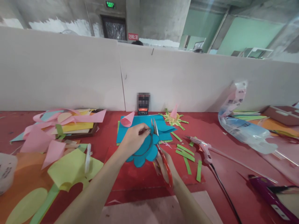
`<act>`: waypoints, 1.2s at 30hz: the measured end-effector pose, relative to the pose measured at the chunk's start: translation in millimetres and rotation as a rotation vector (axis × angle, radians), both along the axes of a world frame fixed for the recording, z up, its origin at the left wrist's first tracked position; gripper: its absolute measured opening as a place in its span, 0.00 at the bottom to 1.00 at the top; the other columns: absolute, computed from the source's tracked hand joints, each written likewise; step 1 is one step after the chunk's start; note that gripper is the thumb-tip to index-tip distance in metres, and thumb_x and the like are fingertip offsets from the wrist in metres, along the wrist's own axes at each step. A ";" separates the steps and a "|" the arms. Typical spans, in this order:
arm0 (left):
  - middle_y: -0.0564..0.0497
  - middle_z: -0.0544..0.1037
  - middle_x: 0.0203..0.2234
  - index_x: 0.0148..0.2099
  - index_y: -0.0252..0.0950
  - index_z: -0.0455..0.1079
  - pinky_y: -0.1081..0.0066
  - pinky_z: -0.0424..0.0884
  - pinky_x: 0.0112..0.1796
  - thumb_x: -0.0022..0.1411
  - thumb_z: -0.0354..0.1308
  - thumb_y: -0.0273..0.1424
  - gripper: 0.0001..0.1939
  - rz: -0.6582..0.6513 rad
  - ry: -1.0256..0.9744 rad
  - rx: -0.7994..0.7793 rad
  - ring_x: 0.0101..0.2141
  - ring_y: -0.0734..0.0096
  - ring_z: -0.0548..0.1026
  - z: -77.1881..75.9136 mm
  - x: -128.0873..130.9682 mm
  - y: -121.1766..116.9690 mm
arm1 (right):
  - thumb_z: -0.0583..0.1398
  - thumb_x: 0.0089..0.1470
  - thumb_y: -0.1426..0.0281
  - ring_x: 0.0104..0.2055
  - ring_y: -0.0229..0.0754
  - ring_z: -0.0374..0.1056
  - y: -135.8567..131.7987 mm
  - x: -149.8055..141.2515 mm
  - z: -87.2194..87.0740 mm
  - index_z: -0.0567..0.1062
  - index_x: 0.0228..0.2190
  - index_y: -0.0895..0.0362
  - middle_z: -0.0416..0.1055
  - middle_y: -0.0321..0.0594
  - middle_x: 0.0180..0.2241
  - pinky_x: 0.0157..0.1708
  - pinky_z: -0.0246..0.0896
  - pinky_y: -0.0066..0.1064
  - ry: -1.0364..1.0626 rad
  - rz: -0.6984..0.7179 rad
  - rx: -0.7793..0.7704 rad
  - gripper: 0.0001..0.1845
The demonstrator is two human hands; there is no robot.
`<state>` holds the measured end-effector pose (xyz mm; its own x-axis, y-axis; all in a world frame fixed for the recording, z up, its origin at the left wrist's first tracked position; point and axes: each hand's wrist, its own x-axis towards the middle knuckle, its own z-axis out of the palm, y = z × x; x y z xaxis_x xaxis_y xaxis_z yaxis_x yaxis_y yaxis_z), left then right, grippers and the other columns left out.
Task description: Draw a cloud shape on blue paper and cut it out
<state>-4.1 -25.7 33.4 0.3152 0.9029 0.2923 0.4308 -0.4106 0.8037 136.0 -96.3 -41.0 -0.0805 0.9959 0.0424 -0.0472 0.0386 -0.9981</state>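
Between my hands is a blue paper flower cutout (140,159) with scalloped petals along its lower edge and a dark curved line drawn on it. My left hand (136,138) pinches this paper near its top. In my right hand (163,163) is a pair of red-handled scissors (167,169), its blades pointing up at the flower's right edge and slightly parted. A pointed blue flap (167,130) sticks out right of the blades. Behind lie blue paper sheets (121,133) with a pink paper cone (128,119) on them.
A yellow-green paper flower with a pink cone (174,116) sits behind, right of the sheets. Green strips (185,155) and a pink glue gun (203,146) with its cord lie to the right. Paper scraps (70,168) cover the left. A purple tool (268,193) lies at front right.
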 end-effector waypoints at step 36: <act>0.53 0.73 0.25 0.31 0.37 0.67 0.71 0.65 0.34 0.58 0.48 0.33 0.09 -0.107 0.128 0.013 0.29 0.69 0.70 5.8 -25.3 8.4 | 0.51 0.52 0.48 0.10 0.27 0.44 3.0 1.0 -7.0 0.56 0.24 0.54 0.50 0.25 0.14 0.09 0.39 0.22 -0.127 0.036 -0.047 0.23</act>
